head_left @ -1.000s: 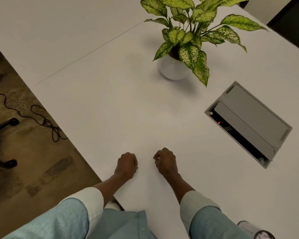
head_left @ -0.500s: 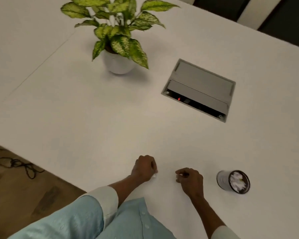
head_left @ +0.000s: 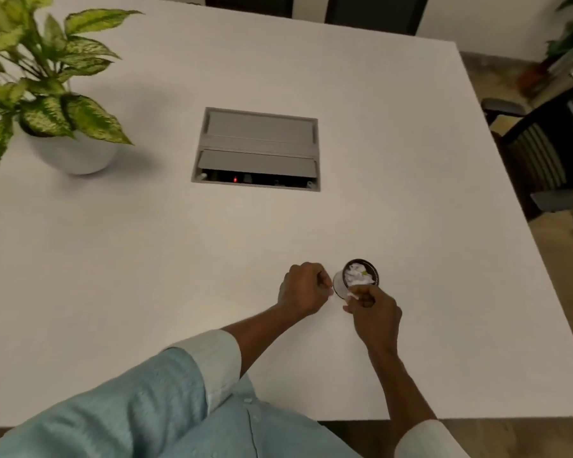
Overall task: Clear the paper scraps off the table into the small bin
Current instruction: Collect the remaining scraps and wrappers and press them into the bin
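A small round bin (head_left: 360, 274) with a dark rim stands on the white table (head_left: 146, 259), with white paper scraps inside. My right hand (head_left: 372, 309) is closed just in front of the bin, pinching a white paper scrap (head_left: 352, 295) at its fingertips beside the bin's wall. My left hand (head_left: 303, 287) is a fist just left of the bin, with a small bit of white paper showing at its fingertips.
A potted plant (head_left: 47, 104) in a white pot stands at the far left. A grey cable hatch (head_left: 257, 150) is set into the table's middle. Dark chairs (head_left: 543, 150) stand past the table's right edge.
Both hands have travelled right across the table to the bin, staying closed. The view has swung right, bringing the bin in front of me and the plant to the left.
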### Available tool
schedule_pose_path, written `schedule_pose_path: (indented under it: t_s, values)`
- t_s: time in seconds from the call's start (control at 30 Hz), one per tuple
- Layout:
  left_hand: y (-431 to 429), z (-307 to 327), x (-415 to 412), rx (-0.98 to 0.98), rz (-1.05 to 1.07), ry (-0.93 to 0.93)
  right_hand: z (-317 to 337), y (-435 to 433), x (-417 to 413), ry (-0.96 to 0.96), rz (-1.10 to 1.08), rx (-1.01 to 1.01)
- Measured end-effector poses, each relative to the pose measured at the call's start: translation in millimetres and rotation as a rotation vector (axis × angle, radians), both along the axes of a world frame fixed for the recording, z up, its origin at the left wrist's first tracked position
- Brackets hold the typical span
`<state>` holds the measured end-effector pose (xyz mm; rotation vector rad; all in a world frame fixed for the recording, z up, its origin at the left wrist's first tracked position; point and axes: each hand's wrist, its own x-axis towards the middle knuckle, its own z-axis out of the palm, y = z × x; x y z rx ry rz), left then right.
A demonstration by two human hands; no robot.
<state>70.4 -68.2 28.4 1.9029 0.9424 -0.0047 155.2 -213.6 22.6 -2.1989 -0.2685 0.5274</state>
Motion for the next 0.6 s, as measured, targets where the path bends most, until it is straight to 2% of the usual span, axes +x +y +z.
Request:
schedule_pose_path:
  t_s: [0.17, 0.33, 0.5, 0.6]
  values:
    - [-15.3, 10.4, 50.8, 0.056, -0.049, 0.021, 15.2, -2.7, 37.6, -0.123, -0.025, -0.032]
    - [-23.1, 3.4, 83.1, 0.138, 0.011, 0.088, 13.0, 0.2, 58.1, -0.203, 0.039, -0.085]
    - [-33.6, -4.6, 88.3, 0.166, -0.043, 0.067, -0.8, -6.8, 67.3, -0.232, 0.100, -0.106]
    - [-31.8, -10.1, 75.0, 0.165, 0.013, 0.054, -9.0, -14.2, 63.4, -0.248, 0.133, -0.064]
